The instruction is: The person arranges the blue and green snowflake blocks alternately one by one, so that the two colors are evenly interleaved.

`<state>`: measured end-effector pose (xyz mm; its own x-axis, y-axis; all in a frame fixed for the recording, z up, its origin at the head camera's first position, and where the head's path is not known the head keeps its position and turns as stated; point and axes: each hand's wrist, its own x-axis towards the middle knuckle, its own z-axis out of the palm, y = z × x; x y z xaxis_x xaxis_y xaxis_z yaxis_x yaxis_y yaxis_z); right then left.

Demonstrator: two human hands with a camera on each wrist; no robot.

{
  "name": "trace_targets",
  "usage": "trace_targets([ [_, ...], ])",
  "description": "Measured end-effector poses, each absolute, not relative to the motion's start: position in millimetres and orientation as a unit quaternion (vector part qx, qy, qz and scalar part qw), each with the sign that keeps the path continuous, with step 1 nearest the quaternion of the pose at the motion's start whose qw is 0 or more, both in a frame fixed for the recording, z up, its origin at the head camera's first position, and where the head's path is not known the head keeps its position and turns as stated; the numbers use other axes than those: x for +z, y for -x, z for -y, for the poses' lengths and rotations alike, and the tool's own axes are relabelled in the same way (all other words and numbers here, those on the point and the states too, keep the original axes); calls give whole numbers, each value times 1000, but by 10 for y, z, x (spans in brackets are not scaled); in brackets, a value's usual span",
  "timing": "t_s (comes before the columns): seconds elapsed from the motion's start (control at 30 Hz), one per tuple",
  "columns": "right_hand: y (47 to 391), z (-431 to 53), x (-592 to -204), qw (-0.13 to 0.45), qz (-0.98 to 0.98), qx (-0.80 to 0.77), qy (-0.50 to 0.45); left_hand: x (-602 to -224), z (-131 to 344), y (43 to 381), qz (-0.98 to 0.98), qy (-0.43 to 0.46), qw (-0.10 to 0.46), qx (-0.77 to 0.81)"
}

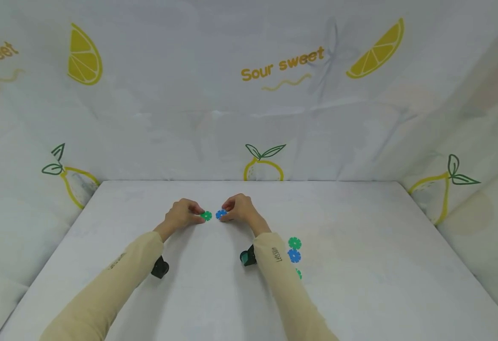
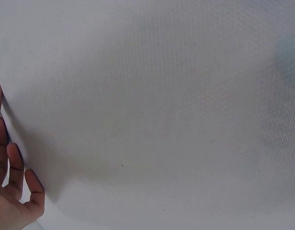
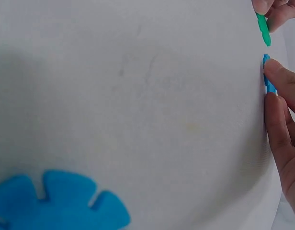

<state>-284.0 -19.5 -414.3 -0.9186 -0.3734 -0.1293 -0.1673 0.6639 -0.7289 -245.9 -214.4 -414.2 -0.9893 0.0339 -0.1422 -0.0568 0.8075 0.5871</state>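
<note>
My left hand (image 1: 182, 214) pinches a small green notched plastic disc (image 1: 207, 216), a flower-shaped building piece, by its left side. Facing it, my right hand (image 1: 241, 208) pinches a matching blue notched disc (image 1: 220, 214) between thumb and fingers. A narrow gap separates the two discs. Seen edge-on in the right wrist view, the green disc (image 3: 264, 29) is above the blue disc (image 3: 268, 74), both close to the white surface. The left wrist view catches the left hand's fingers (image 2: 16, 170) at its edge, with only a sliver of green beside them.
Right of my right forearm lie a green disc (image 1: 294, 243), a blue disc (image 1: 294, 255) and another green disc (image 1: 299, 273) partly hidden by the sleeve. Black wrist cameras (image 1: 160, 268) hang at both forearms. A lemon-print curtain (image 1: 189, 132) backs the white table (image 1: 381, 265).
</note>
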Motion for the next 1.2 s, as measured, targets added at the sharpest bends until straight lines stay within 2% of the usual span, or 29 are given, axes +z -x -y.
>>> trace_targets([
  [0.23,2860,189,-4129,148,-906,-367,151,-4142,2135,2459,-947,7,72,312],
  [0.73,2862,294,-4153,132,-906,-371,159,-4116,2110,2448,-946,7,71,315],
  [1.2,2875,310,-4162,133,-910,-359,157,-4070,2084,2468,-948,-59,52,307],
])
